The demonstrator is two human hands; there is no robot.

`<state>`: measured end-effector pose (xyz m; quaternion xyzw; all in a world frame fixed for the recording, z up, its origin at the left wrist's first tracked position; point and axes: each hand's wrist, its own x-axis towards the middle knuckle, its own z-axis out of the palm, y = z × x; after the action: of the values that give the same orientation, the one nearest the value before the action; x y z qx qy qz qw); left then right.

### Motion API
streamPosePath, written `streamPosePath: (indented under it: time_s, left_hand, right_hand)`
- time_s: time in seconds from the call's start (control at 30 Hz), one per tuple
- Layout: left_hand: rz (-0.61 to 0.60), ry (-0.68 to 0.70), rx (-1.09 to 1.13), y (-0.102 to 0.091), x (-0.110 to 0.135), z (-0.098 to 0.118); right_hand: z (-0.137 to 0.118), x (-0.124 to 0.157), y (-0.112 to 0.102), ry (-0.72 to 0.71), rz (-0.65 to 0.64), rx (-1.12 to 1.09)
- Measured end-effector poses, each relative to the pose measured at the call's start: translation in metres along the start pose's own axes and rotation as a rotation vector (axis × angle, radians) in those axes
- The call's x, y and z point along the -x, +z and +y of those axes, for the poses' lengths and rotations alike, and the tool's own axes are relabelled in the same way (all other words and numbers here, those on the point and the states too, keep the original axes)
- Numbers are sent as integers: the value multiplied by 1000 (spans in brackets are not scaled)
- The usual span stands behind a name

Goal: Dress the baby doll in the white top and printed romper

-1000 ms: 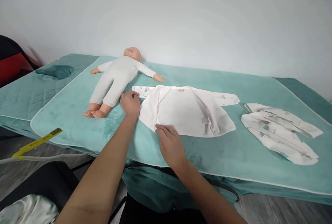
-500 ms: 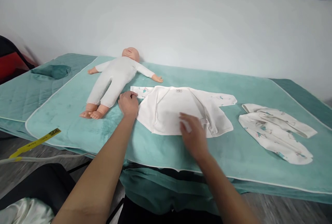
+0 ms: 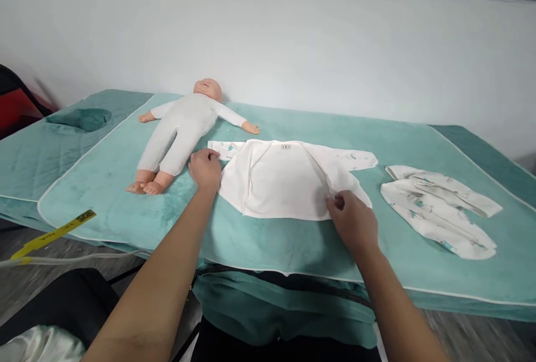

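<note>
- Nearest, lower left: we have a pale cloth (image 3: pixel 44 345) on a black seat (image 3: pixel 67 300).
- Beyond it, a thin pale cable (image 3: pixel 87 259) runs toward the table edge, yellow tag (image 3: pixel 56 233) on it.
- Our right hand (image 3: pixel 355 221): nearly closed, thumb and fingers bent together, pinching the front edge of the baby top on the right-hand side. Palm is turned away from us.
- The baby top (image 3: pixel 287 180): flat on the green cover (image 3: pixel 285 244), front spread apart, plain inside facing up, neck label on the far side, sleeves out to both sides. Sits between our two hands.
- Our left hand (image 3: pixel 204 170): loosely curled, back of the hand toward us, thumb and forefinger at the printed sleeve on the left. It touches there; we can't tell if it grips fabric or just presses.
- Right of the top, apart from it: printed baby trousers (image 3: pixel 441 211), crumpled, legs toward lower right.
- Behind our left hand: doll (image 3: pixel 188 119) in a white body, on its back, arms out, feet toward us, head near the wall (image 3: pixel 293 49).
</note>
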<state>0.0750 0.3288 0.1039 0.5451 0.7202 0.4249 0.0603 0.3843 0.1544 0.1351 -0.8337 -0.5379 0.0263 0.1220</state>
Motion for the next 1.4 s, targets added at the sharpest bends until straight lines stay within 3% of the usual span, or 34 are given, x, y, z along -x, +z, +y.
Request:
streamPosePath:
  time_s: [0.1,0.2,0.4,0.6,0.73,0.93,1.07,1.2,1.4]
  left_hand:
    - [-8,-4,-10,-1,0,2]
    - [-10,-8,-15,-2,0,3]
    - [-17,-8,-16,-1,0,2]
    - [-13,3,-39,0,-1,0]
    - [-16,-3,-38,-1,-1,1]
    - [-16,-4,-35,-1,0,3]
    - [-9,5,-33,0,0,1]
    - [-4,15,-46,1,-1,-1]
    - [6,19,-75,2,-2,-2]
  right_hand:
    - [-3,-2,-8,5,-31,44]
    - [-2,-3,-13,-43,19,155]
    - [-3,2,-4,-222,66,182]
    - [5,11,5,-79,93,3]
    - [8,17,4,-79,54,-2]
    - [3,1,-4,-188,124,-70]
    - [-5,-36,6,-415,197,-157]
    - [-4,-60,27,-518,83,-77]
    - [10,-47,41,-599,22,-15]
